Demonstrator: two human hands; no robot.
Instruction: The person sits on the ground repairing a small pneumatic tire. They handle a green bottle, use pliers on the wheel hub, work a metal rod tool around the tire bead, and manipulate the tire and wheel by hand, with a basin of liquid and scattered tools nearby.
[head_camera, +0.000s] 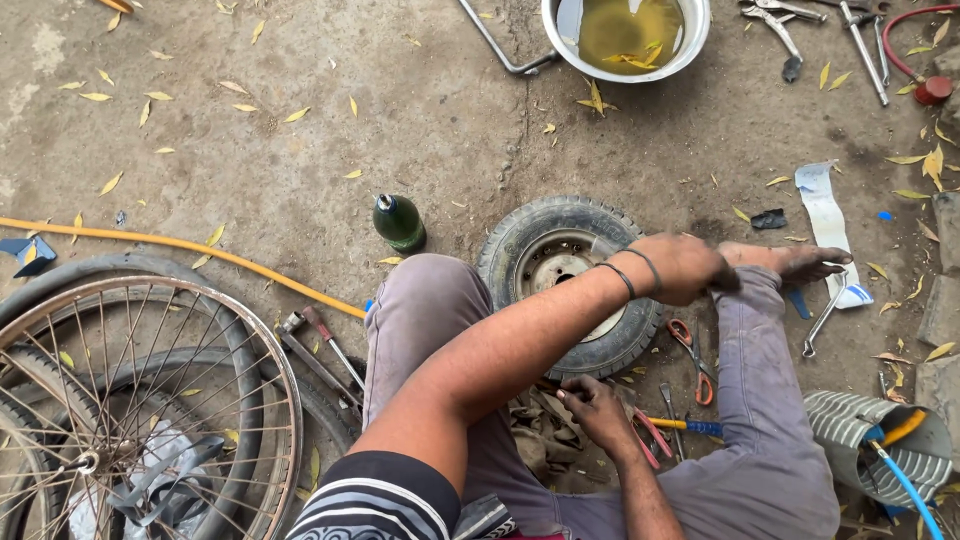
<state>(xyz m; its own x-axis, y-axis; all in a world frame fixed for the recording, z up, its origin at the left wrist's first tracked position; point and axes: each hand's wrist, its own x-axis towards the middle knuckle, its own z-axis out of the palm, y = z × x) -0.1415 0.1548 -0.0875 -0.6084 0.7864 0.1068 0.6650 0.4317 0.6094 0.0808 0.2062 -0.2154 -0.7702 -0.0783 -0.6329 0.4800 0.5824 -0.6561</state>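
I sit on the ground with a small black tyre on a grey rim (545, 262) between my legs. My left arm crosses over it. My left hand (685, 268), with two bangles at the wrist, is closed in a fist on my right trouser leg beside the tyre's right edge, and I see nothing in it. My right hand (595, 405) is at the tyre's near edge with fingers curled, touching a crumpled brown cloth (540, 430); its grip is hidden. Orange-handled scissors (692, 352) and red-handled pliers (652, 436) lie close by.
A green bottle (400, 222) stands left of the tyre. A metal basin of yellowish water (690, 45) sits at the top, with hand tools (862, 45) beside it. Bicycle wheels (150, 400), a yellow hose (180, 245), a spanner (822, 325) and a striped container (860, 425) surround me.
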